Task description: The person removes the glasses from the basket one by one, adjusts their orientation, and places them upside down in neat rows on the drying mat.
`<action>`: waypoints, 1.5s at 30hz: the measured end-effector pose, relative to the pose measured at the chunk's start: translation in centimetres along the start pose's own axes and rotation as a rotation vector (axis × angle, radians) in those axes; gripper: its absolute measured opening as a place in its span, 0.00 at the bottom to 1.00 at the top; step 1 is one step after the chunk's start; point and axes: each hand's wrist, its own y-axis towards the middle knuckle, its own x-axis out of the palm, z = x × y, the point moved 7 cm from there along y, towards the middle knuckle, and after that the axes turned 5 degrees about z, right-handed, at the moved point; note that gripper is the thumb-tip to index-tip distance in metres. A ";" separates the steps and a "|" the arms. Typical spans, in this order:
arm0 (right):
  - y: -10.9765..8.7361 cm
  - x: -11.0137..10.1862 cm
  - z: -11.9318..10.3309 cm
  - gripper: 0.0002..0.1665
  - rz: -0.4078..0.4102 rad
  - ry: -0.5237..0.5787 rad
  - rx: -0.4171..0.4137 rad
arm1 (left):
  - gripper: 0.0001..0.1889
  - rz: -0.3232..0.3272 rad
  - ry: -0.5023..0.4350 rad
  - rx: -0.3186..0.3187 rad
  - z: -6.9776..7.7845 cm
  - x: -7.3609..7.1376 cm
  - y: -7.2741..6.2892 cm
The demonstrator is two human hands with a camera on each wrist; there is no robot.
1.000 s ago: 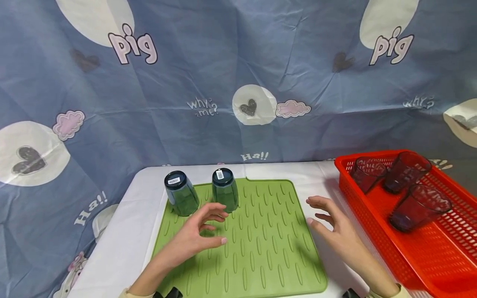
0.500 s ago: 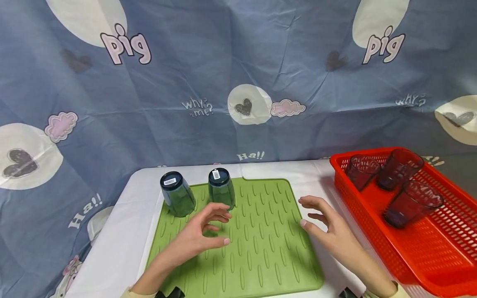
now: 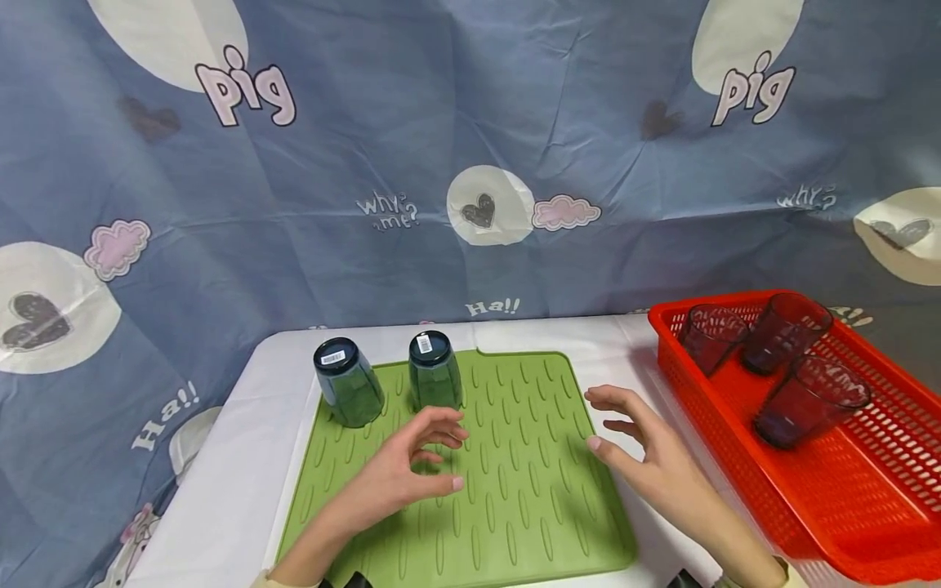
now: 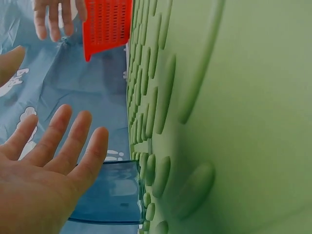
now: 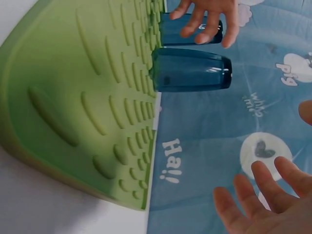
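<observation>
Two blue-green drinking glasses stand upside down on a green ridged mat: the left glass (image 3: 350, 385) at its far left corner, the right glass (image 3: 435, 376) beside it. My left hand (image 3: 412, 465) hovers over the mat, nearest the right glass, fingers loosely bent and holding nothing. Above the mat's right edge hangs my right hand (image 3: 647, 449), thumb and fingers apart with nothing between them. In the left wrist view, a glass (image 4: 112, 195) shows partly behind the left hand. Both glasses (image 5: 192, 69) appear sideways in the right wrist view.
A red plastic basket (image 3: 742, 457) stands right of the mat. Three dark-looking glasses (image 3: 812, 400) lean inside it toward the back. White cloth (image 3: 213, 465) covers the table, and a blue printed curtain (image 3: 331, 163) hangs along its back edge.
The head view has shifted slightly, so the scene sits a little further left. My left hand has moved slightly right across the mat. The glasses stay in place.
</observation>
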 end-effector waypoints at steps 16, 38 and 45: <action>-0.3 -0.6 -2.4 0.33 -0.017 -0.015 -0.009 | 0.35 0.029 0.019 0.010 0.6 -1.1 -0.2; -1.4 -4.0 -5.4 0.37 -0.015 -0.106 0.007 | 0.36 0.009 0.028 0.014 0.2 -0.9 -0.2; -1.6 -6.1 -5.8 0.38 0.022 -0.242 0.052 | 0.36 -0.013 0.040 0.031 0.4 -0.8 -0.2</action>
